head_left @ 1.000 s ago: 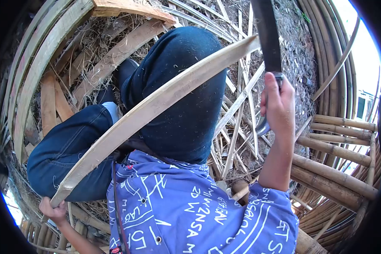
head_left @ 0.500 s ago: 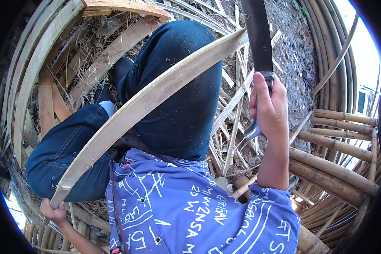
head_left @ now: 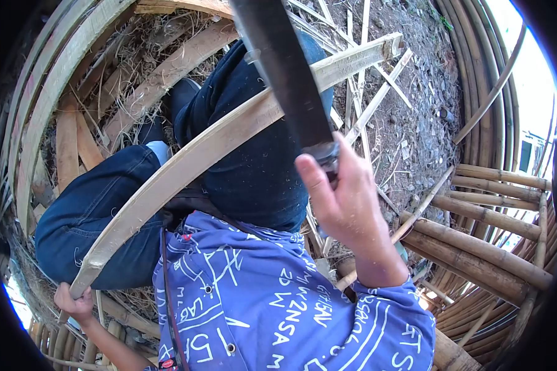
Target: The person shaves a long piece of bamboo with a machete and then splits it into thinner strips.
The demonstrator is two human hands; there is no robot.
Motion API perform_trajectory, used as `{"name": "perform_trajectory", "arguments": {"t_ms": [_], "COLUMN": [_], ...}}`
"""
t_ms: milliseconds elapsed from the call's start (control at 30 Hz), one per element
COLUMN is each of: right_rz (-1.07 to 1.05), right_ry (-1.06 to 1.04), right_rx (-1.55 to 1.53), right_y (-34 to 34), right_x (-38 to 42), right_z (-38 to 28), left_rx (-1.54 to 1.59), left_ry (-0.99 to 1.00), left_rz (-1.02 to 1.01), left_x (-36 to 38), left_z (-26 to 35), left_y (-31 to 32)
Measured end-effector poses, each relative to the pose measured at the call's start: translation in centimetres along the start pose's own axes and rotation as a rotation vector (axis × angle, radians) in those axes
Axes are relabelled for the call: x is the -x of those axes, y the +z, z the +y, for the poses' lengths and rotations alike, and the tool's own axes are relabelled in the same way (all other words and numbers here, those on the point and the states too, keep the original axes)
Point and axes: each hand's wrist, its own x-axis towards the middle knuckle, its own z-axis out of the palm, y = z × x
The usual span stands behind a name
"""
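A long pale bamboo strip (head_left: 167, 170) runs diagonally over my legs, from lower left to upper right. My left hand (head_left: 74, 300) grips its lower end, fingers wrapped round it. In my right hand (head_left: 349, 198) is a machete (head_left: 288, 74) with a broad dark blade, slightly blurred. My thumb lies up beside the blade's base, and the handle is mostly hidden in my fist. The blade crosses over the strip above my raised knee (head_left: 254, 167), and a small pale chip or curl shows at its left edge. The strip's far end reaches past the knee.
Bent pale slats (head_left: 49, 117) and brown wooden pieces (head_left: 161, 83) with curly shavings lie to the left. Split strips (head_left: 368, 111) are scattered on the ground beyond the knee. At the right stand bamboo poles (head_left: 476, 80) and a bamboo rack (head_left: 476, 247).
My right hand and the machete have swung left, the blade now tilted across the strip instead of upright beyond its end. The strip's far end has shifted right; my left hand keeps its grip.
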Motion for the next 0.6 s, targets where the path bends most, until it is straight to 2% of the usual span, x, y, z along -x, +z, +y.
{"name": "perform_trajectory", "arguments": {"t_ms": [67, 167, 267, 367, 400, 467, 600], "right_rz": [-0.044, -0.224, -0.27, -0.11, 0.037, 0.183, 0.335], "right_ry": [-0.035, -0.055, -0.15, -0.034, -0.053, 0.017, 0.114], "right_rx": [-0.007, 0.021, -0.014, 0.047, 0.079, 0.104, 0.161], "right_y": [1.1, 2.8, 2.9, 0.8, 0.1, -2.4, -5.8], "right_x": [0.5, 1.3, 1.3, 0.3, -0.3, -1.8, -3.8], "right_z": [-0.3, -0.3, -1.2, -0.8, -0.4, 1.1, 3.3], "left_rx": [-0.011, -0.021, -0.014, -0.038, -0.037, -0.03, -0.028], "left_ry": [0.012, 0.002, -0.037, 0.02, 0.016, 0.011, -0.011], "left_rz": [0.013, 0.009, -0.018, 0.042, 0.052, 0.065, 0.039], "left_x": [0.2, 0.6, 0.8, 0.7, 0.6, 0.6, 1.0], "left_z": [-0.2, -0.2, -0.3, -0.2, -0.1, 0.0, -0.2], "left_y": [0.1, 0.1, 0.2, 0.3, 0.3, 0.5, 0.4]}}
